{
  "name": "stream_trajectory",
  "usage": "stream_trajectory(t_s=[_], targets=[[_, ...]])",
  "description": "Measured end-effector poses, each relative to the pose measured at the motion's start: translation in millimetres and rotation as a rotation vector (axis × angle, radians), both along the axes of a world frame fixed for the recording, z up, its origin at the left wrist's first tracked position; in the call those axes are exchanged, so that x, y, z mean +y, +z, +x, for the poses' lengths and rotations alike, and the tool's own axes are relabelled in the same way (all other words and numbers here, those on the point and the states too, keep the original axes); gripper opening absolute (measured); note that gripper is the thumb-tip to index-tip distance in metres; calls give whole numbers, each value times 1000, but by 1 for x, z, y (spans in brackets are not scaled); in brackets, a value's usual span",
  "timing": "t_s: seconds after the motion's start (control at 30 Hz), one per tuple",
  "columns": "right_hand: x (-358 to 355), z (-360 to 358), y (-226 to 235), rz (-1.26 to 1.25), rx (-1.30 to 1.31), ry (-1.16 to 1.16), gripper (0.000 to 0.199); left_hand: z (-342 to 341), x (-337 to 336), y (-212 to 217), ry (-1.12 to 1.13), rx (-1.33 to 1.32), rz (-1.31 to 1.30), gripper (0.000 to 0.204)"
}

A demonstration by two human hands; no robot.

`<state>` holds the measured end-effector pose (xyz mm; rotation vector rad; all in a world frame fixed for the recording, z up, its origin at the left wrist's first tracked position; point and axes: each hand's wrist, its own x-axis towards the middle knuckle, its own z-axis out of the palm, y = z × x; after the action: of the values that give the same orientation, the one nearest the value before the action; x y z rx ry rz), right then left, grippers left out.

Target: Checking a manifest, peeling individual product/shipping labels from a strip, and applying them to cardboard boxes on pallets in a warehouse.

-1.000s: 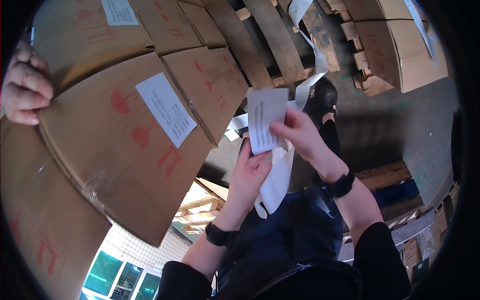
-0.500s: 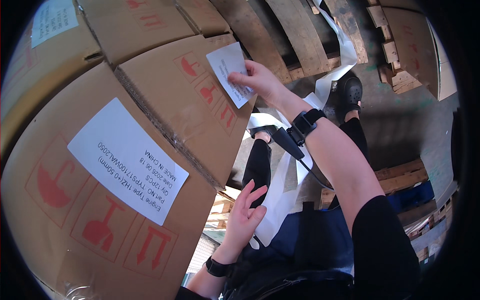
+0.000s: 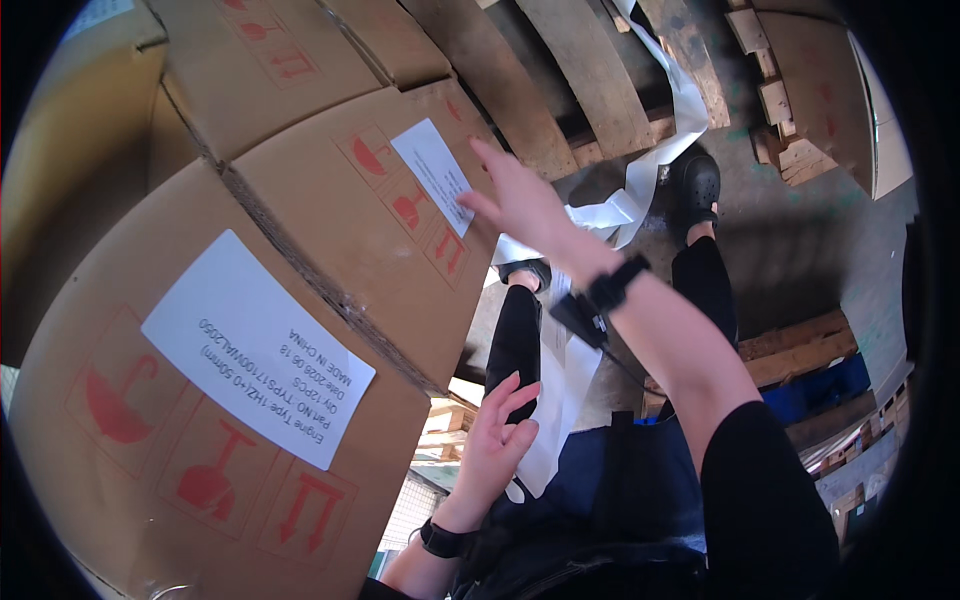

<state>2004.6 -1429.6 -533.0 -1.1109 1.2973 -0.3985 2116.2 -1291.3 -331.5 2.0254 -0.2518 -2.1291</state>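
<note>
A white printed label (image 3: pixel 432 175) lies flat on the side of a cardboard box (image 3: pixel 310 200), partly over its red handling symbols. My right hand (image 3: pixel 525 205) is open at the label's right edge, the thumb at its lower part and the fingers stretched toward the box. Lower down, my left hand (image 3: pixel 490 445) is half curled with its fingers apart, holding nothing that I can see. Behind it hangs a long white paper strip (image 3: pixel 560 400), which runs across the floor. A larger white label (image 3: pixel 260 350) is on the nearer cardboard box (image 3: pixel 90 270).
More cardboard boxes (image 3: pixel 260 60) stand behind these two. Wooden pallets (image 3: pixel 520 70) lie at the top, with the strip trailing over them. Another carton (image 3: pixel 820 90) rests on a pallet at the upper right. My shoes (image 3: pixel 700 185) are on the grey floor beside the strip.
The smaller label, half a second ago gripped at its edge by my right hand, now lies flat on the box. My right hand has let go and spread its fingers. My left hand has barely moved.
</note>
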Motion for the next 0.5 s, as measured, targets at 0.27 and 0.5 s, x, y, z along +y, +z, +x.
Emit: stream_trajectory(t_s=[0.27, 0.5], targets=[[-30, 42, -15, -293, -160, -201, 75, -9, 15, 1, 153, -17, 102, 46], [24, -50, 37, 168, -210, -153, 56, -9, 1, 15, 339, -50, 101, 14]])
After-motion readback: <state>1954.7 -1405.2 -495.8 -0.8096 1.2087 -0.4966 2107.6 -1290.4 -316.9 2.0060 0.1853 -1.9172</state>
